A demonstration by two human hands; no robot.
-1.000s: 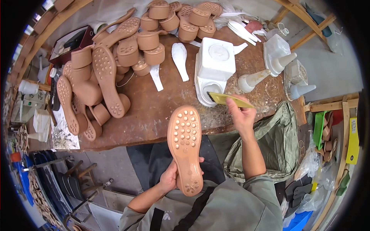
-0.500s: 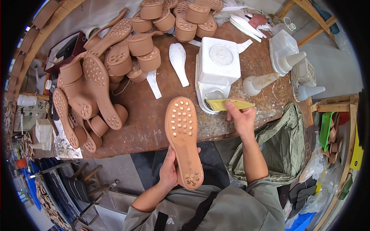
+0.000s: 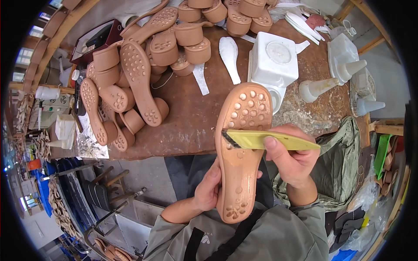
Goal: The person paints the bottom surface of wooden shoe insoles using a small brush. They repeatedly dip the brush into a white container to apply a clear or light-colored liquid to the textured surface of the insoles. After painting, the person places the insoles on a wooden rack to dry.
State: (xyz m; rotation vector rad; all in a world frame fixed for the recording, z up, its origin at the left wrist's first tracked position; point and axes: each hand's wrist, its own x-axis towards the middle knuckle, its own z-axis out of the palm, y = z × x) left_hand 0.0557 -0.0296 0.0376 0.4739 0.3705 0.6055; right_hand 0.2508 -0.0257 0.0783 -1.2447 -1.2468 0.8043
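A brown shoe sole (image 3: 238, 182) with rows of round holes is held up in front of me, its surface wet and shiny in places. My left hand (image 3: 209, 187) is closed around its edge from the left, fingertips showing on the far side. In my right hand (image 3: 294, 163) is a flat yellow-green brush (image 3: 278, 140), pinched between thumb and fingers. The brush's dark bristles lie across the sole's upper half, at the rows of holes. Just behind the sole stands a white plastic container (image 3: 275, 61) with an open mouth at its near side, partly hidden by the sole.
Brown heeled soles (image 3: 143, 82) lie heaped at the left and back of the worktable (image 3: 187, 141). A white insole (image 3: 228, 56) lies behind the held sole. White cone-nozzled bottles (image 3: 320, 88) stand at the right. Green crumpled cloth (image 3: 342, 161) hangs by the table's right front edge.
The brush has left the white container's mouth and come left onto the sole. The sole has risen slightly, nearer the table. The whole view has shifted, so table things appear farther right.
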